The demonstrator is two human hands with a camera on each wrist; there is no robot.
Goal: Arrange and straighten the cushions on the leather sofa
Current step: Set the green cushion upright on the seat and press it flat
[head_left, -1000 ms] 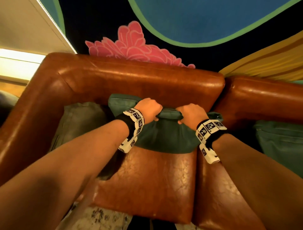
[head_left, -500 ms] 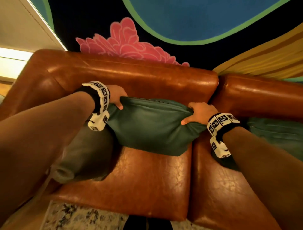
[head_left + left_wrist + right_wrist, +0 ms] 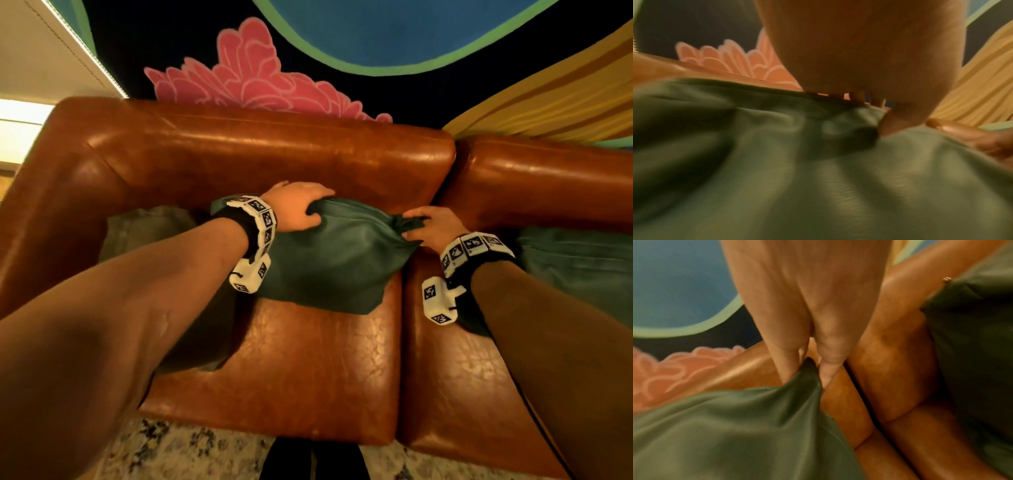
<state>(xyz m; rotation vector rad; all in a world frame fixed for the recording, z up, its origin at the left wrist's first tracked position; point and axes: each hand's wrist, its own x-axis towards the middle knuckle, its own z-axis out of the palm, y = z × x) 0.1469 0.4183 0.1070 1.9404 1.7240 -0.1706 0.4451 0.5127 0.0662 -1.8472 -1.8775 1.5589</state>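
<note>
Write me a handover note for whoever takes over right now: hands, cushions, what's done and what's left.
Left hand: grips the top edge of the dark green cushion.
Right hand: pinches that cushion's top right corner.
Cushion: on the brown leather sofa, against the backrest, bunched at each grip.
Other cushions: a grey-green one slumped in the left corner, another dark green one on the right seat.
Done: middle cushion placed at the backrest.
Left: smooth it, release, straighten the other two.

Dark green cushion (image 3: 335, 260), satin-sheened and creased, propped against the backrest of the brown leather sofa (image 3: 274, 154), lower edge on the seat near the seam between two seat sections. Paler grey-green cushion (image 3: 144, 233) in the left corner by the armrest. Third green cushion (image 3: 575, 263) on the right-hand section.
</note>
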